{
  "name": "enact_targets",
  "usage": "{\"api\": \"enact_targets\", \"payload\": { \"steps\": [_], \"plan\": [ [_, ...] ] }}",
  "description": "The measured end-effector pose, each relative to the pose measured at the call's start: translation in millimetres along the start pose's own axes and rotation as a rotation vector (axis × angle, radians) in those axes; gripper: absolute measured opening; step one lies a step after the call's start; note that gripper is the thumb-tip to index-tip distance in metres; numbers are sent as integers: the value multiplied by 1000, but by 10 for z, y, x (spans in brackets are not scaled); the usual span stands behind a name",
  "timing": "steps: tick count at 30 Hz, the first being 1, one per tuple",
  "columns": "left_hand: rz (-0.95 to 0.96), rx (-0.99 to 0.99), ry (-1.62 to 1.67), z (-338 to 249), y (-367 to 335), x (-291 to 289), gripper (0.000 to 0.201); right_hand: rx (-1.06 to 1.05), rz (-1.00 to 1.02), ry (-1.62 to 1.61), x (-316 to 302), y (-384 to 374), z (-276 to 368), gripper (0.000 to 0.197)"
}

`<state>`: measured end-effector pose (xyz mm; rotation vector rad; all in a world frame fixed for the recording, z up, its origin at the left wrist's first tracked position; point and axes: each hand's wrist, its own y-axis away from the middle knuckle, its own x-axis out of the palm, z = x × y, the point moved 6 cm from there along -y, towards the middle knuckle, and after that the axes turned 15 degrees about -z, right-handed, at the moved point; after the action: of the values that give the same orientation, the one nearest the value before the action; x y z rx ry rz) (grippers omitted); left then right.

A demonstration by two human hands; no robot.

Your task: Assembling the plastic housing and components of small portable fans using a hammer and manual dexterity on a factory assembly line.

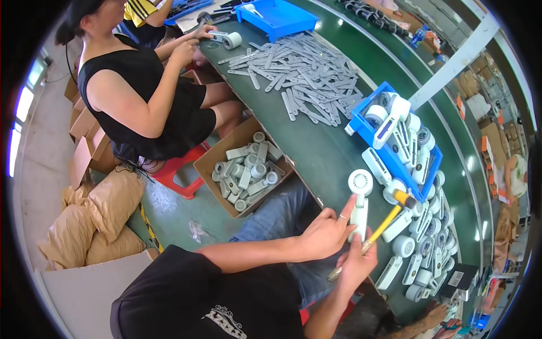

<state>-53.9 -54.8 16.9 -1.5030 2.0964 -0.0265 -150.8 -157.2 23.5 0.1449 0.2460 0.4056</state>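
A pale green handheld fan [359,213] with a round slotted head lies at the near edge of the green worktable. My left hand [324,233] grips it from the left, its index finger stretched along the fan's neck. Close beside it, my right hand [357,264] is wrapped round the yellow handle of a small hammer [386,224]. The hammer slants up to the right, with its black and yellow head above the piled fans. My right thumb is near the fan's lower end; whether it touches is hard to tell.
Many similar fans [420,243] are heaped on the right, some in a blue tray [385,141]. Grey flat strips [305,70] cover the far table. A cardboard box [217,195] of fan parts stands left of my legs. A co-worker [141,90] sits beyond; another person's hands [437,319] are lower right.
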Motion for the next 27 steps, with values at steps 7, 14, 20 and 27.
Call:
{"api": "enact_targets", "payload": {
  "steps": [7,14,20,27],
  "plan": [
    [-537,341,-296,819,-1233,-1547,22,-134,95,202,-229,-458,-85,37],
    [-154,507,-661,1224,-2202,-1618,27,-135,131,164,-213,-435,-36,41],
    [122,504,-806,1334,-2539,-1527,14,-125,154,116,-196,-433,-62,39],
    [383,268,-853,1247,-2958,-1865,13,-80,168,129,-264,-438,-111,43]
  ]
}}
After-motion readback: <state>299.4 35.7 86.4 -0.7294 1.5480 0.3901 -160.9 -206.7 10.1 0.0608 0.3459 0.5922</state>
